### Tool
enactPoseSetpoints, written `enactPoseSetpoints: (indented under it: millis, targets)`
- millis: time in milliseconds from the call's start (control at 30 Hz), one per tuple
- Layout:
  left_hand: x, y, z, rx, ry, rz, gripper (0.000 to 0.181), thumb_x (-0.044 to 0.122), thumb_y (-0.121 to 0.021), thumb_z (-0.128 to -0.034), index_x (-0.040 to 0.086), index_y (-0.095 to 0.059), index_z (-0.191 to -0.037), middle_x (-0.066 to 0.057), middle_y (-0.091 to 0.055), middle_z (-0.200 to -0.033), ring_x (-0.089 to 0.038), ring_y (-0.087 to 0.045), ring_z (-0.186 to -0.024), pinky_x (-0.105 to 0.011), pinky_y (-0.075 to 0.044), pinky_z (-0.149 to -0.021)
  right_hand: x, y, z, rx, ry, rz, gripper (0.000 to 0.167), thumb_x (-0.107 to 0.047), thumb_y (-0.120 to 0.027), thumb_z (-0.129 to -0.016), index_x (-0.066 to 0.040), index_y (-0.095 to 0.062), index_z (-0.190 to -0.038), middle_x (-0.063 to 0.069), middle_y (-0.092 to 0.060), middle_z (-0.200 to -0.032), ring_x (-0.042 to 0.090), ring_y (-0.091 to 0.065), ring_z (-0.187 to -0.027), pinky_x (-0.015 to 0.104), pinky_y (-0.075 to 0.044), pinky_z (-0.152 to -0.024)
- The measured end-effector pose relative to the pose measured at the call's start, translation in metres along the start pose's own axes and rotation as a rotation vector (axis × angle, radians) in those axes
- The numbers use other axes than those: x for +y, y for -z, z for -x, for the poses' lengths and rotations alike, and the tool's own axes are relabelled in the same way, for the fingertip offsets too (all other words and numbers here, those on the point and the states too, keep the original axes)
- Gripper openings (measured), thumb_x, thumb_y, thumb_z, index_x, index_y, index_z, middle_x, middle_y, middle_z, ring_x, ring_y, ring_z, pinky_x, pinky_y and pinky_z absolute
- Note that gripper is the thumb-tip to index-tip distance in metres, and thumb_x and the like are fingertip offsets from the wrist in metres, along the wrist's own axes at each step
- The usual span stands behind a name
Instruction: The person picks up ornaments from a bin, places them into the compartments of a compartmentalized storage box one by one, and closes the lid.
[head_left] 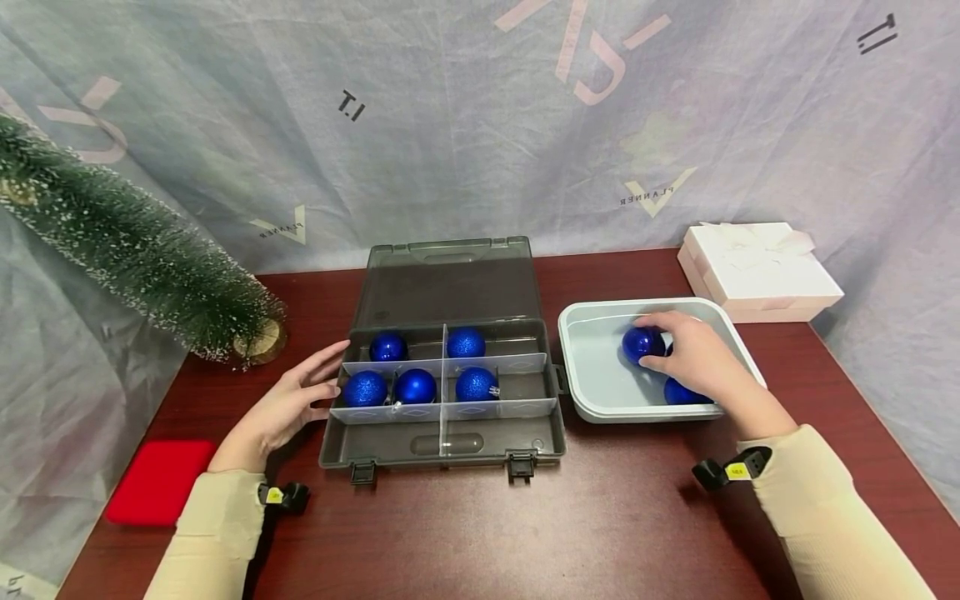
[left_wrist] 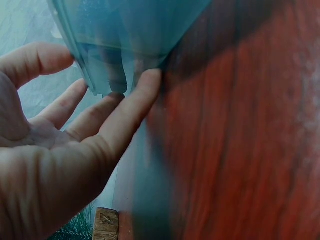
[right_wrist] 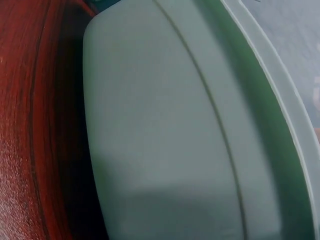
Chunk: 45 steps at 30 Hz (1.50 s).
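In the head view a grey divided case [head_left: 495,425] lies with its lid back, several blue balls such as a glittery ball [head_left: 365,389] in its back and middle compartments. My left hand [head_left: 281,408] touches the case's left side with fingers spread; the left wrist view shows those fingertips [left_wrist: 150,80] against the clear wall [left_wrist: 145,30]. Over the pale tray [head_left: 600,400], my right hand [head_left: 697,354] pinches a shiny blue ball [head_left: 640,343] between thumb and fingers. Another blue ball [head_left: 681,392] sits under that hand. Only the tray's outer wall [right_wrist: 150,115] shows in the right wrist view.
A small frosted tree [head_left: 150,258] with a wooden base [head_left: 261,340] leans at the left. A red square object [head_left: 161,482] lies at the front left. Behind the tray, to the right, stands a white gift box [head_left: 757,267]. A patterned cloth [head_left: 450,158] hangs behind the table.
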<state>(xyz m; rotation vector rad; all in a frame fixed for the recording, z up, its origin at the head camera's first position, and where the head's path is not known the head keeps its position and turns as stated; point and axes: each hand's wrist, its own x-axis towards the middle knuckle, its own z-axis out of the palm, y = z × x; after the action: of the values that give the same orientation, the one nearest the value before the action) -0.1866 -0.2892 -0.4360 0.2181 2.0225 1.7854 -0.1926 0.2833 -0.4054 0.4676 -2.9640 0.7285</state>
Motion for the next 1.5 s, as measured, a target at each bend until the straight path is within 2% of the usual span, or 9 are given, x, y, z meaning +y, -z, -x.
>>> enactPoseSetpoints:
  millis: [167, 333, 533, 667, 867, 1067, 1200, 1400, 1500]
  targets:
    - [0.000, 0.000, 0.000, 0.002, 0.002, -0.008, 0.070, 0.002, -0.051, -0.1041, 0.018, -0.021, -0.165, -0.018, -0.012, -0.168, -0.018, -0.053, -0.104, -0.050, -0.046, -0.090, -0.002, -0.001, 0.000, 0.005, 0.022, 0.011, 0.051, -0.004, -0.084, -0.079, 0.004, -0.066, -0.126, 0.030, -0.063, -0.127, 0.048, -0.056, -0.119, 0.061, -0.039, -0.101]
    - [0.000, 0.000, 0.000, 0.006, 0.008, -0.019, 0.071, 0.003, -0.052, -0.1038, 0.018, -0.021, -0.165, -0.018, -0.013, -0.168, -0.018, -0.053, -0.106, -0.049, -0.045, -0.091, -0.003, -0.002, 0.001, 0.056, 0.064, -0.016, 0.051, -0.004, -0.086, -0.078, 0.002, -0.067, -0.125, 0.027, -0.065, -0.124, 0.046, -0.059, -0.116, 0.059, -0.042, -0.098]
    - [0.001, -0.001, 0.001, 0.011, 0.012, -0.023, 0.071, 0.002, -0.052, -0.1034, 0.017, -0.021, -0.165, -0.018, -0.013, -0.168, -0.018, -0.053, -0.109, -0.051, -0.045, -0.092, -0.009, -0.002, 0.001, 0.115, 0.070, -0.115, 0.050, -0.004, -0.087, -0.079, 0.000, -0.067, -0.125, 0.024, -0.066, -0.123, 0.043, -0.062, -0.112, 0.056, -0.052, -0.086]
    - [0.002, -0.001, 0.001, 0.013, 0.014, -0.027, 0.071, 0.002, -0.052, -0.1034, 0.018, -0.021, -0.165, -0.018, -0.013, -0.168, -0.019, -0.053, -0.111, -0.053, -0.044, -0.093, -0.014, -0.002, 0.000, 0.147, 0.067, -0.201, 0.050, -0.002, -0.087, -0.079, 0.002, -0.067, -0.125, 0.024, -0.066, -0.122, 0.042, -0.062, -0.112, 0.053, -0.054, -0.084]
    - [0.001, -0.001, 0.001, 0.010, 0.014, -0.015, 0.071, 0.002, -0.052, -0.1031, 0.018, -0.021, -0.165, -0.018, -0.013, -0.168, -0.018, -0.052, -0.105, -0.049, -0.045, -0.091, -0.024, -0.003, 0.001, 0.206, 0.053, -0.280, 0.047, 0.004, -0.085, -0.079, 0.002, -0.067, -0.122, 0.020, -0.068, -0.118, 0.035, -0.064, -0.109, 0.040, -0.054, -0.083]
    - [0.001, -0.001, 0.000, 0.012, 0.013, -0.012, 0.071, 0.002, -0.052, -0.1034, 0.018, -0.021, -0.165, -0.018, -0.013, -0.168, -0.018, -0.052, -0.104, -0.048, -0.045, -0.089, -0.038, -0.003, 0.001, 0.242, 0.017, -0.348, 0.046, 0.000, -0.084, -0.082, 0.000, -0.066, -0.124, 0.018, -0.069, -0.118, 0.031, -0.066, -0.106, 0.026, -0.053, -0.084]
    - [0.001, -0.001, 0.000, 0.009, 0.010, -0.005, 0.071, 0.002, -0.052, -0.1034, 0.018, -0.021, -0.165, -0.018, -0.013, -0.168, -0.017, -0.052, -0.102, -0.047, -0.045, -0.088, -0.050, -0.002, 0.001, 0.259, 0.012, -0.407, 0.047, -0.001, -0.085, -0.082, 0.000, -0.066, -0.125, 0.018, -0.069, -0.117, 0.029, -0.065, -0.105, 0.025, -0.053, -0.084]
    - [0.000, -0.001, 0.000, 0.007, 0.006, 0.001, 0.070, 0.002, -0.052, -0.1036, 0.019, -0.022, -0.165, -0.018, -0.013, -0.168, -0.016, -0.052, -0.099, -0.047, -0.046, -0.087, -0.066, -0.006, 0.000, 0.258, 0.025, -0.464, 0.048, -0.004, -0.086, -0.082, -0.005, -0.067, -0.126, 0.011, -0.069, -0.117, 0.012, -0.062, -0.106, 0.026, -0.053, -0.086]
    - [0.000, -0.001, 0.000, 0.007, 0.005, 0.005, 0.070, 0.002, -0.052, -0.1033, 0.018, -0.022, -0.165, -0.018, -0.013, -0.168, -0.016, -0.052, -0.098, -0.047, -0.046, -0.086, -0.073, -0.009, -0.001, 0.248, 0.043, -0.496, 0.048, -0.005, -0.085, -0.083, -0.006, -0.066, -0.127, 0.010, -0.069, -0.119, 0.011, -0.061, -0.108, 0.028, -0.053, -0.088]
